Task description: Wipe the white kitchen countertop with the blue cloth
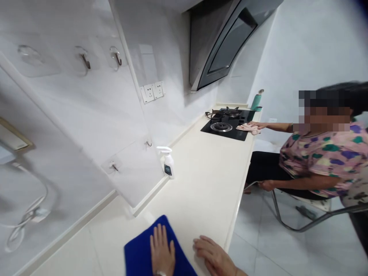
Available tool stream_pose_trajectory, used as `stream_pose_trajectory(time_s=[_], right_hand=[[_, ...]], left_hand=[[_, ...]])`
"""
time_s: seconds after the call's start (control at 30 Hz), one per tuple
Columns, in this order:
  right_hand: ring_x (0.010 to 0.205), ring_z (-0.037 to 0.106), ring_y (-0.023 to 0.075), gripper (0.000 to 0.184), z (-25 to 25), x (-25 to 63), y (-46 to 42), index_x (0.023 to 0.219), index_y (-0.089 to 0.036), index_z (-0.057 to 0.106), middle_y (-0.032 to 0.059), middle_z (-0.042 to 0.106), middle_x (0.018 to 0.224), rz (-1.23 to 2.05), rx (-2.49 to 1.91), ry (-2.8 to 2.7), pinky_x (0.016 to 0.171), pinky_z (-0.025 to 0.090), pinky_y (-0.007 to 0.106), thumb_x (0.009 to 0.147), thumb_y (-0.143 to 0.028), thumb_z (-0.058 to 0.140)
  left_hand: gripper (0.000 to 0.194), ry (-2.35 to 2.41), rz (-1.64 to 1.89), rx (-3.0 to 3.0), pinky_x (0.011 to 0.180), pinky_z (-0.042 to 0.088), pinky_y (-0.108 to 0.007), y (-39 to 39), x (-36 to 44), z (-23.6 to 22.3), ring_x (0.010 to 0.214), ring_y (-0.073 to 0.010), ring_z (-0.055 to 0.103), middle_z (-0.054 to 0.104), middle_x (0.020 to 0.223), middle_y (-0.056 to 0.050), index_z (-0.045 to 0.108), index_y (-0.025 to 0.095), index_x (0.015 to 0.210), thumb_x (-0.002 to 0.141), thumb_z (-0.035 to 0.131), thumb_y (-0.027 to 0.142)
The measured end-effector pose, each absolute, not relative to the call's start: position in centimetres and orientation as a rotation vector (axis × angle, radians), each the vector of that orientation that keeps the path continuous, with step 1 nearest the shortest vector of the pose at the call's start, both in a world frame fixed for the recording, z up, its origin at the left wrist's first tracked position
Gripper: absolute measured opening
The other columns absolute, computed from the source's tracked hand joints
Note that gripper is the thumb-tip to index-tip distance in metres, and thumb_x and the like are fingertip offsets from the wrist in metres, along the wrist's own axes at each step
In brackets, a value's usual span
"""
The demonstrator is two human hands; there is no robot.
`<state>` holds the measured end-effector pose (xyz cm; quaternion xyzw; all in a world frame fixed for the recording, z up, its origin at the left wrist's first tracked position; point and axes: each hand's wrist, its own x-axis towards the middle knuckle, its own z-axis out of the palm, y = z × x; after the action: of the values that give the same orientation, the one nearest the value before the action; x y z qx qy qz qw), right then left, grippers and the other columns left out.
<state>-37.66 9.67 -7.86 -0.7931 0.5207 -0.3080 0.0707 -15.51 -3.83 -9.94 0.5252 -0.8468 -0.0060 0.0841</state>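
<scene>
A dark blue cloth (138,251) lies spread on the pale countertop (198,165) at the bottom of the view. My left hand (162,251) rests flat on top of it, fingers stretched out and pointing away from me. To the right of the cloth, my right hand (212,253) is over the bare counter by its front edge. Its fingers are extended, slightly bent, and hold nothing. A white spray bottle (168,165) stands upright against the wall, beyond the cloth.
A seated person (324,153) at the right wipes the black gas hob (221,126) with a pink cloth (247,128). A range hood (227,42) juts out above. Green bottle (256,101) stands behind the hob. Wall hooks (115,57) and sockets (153,92) are on the left wall.
</scene>
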Motion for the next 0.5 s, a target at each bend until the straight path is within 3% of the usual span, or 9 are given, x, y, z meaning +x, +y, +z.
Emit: stream_pose_trajectory(time_s=[0.23, 0.37, 0.5], right_hand=[[0.123, 0.058, 0.0182, 0.027, -8.3, -37.1, 9.6, 0.104, -0.02, 0.064, 0.0102, 0.064, 0.13, -1.084, -2.342, 1.771, 0.118, 0.041, 0.039, 0.083, -0.013, 0.049], [0.127, 0.055, 0.0173, 0.031, -9.0, -37.2, 9.7, 0.104, -0.022, 0.065, 0.0072, 0.062, 0.135, -1.09, -2.363, 1.801, 0.117, 0.041, 0.036, 0.081, -0.01, 0.049], [0.127, 0.055, 0.0163, 0.034, -10.0, -37.4, 10.0, 0.105, -0.022, 0.064, 0.0071, 0.061, 0.135, -1.099, -2.39, 1.775, 0.118, 0.039, 0.036, 0.079, -0.008, 0.048]], left_hand=[[0.059, -2.601, -0.302, 1.254, 0.121, 0.035, -0.055, 1.5, -21.7, -11.2, 0.147, -0.0281, 0.03, 0.03, 0.158, -0.007, 0.024, 0.023, 0.15, 0.093, 0.037, 0.028], [0.056, -2.617, -0.236, 1.177, 0.118, 0.04, -0.05, 1.4, -18.5, -11.1, 0.145, -0.0242, 0.034, 0.036, 0.156, -0.002, 0.029, 0.032, 0.149, 0.094, 0.039, 0.03], [0.056, -2.539, -0.032, 1.305, 0.115, 0.042, -0.049, 0.9, -12.7, -11.6, 0.145, -0.0233, 0.036, 0.04, 0.155, -0.003, 0.031, 0.032, 0.149, 0.094, 0.04, 0.03]])
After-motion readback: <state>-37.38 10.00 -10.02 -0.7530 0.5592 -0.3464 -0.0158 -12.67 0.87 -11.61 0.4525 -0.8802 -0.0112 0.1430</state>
